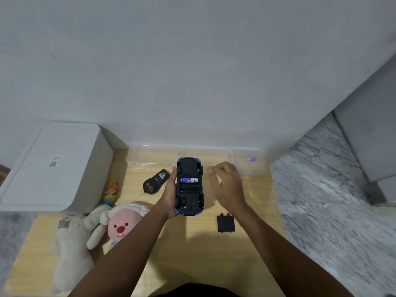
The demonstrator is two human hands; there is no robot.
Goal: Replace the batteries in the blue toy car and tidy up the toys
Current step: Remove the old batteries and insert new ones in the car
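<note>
Gripping the upturned blue toy car (pixel 189 186) mid-surface, left hand (pixel 170 195) wraps its side; one battery (pixel 189 180) seated. Right hand (pixel 227 186) hovers beside, loosely curled, empty. Black battery cover (pixel 225 223), black remote (pixel 156 181), plush toys (pixel 100 234) nearby.

Blue car (pixel 189 187) with black underside, black cover (pixel 225 223), pink-faced plush (pixel 123 225), white box (pixel 53 168).

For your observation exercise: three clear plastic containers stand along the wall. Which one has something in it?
The rightmost clear container, beyond the right hand: small blue-and-white items lie in it. The other two look empty.
</note>
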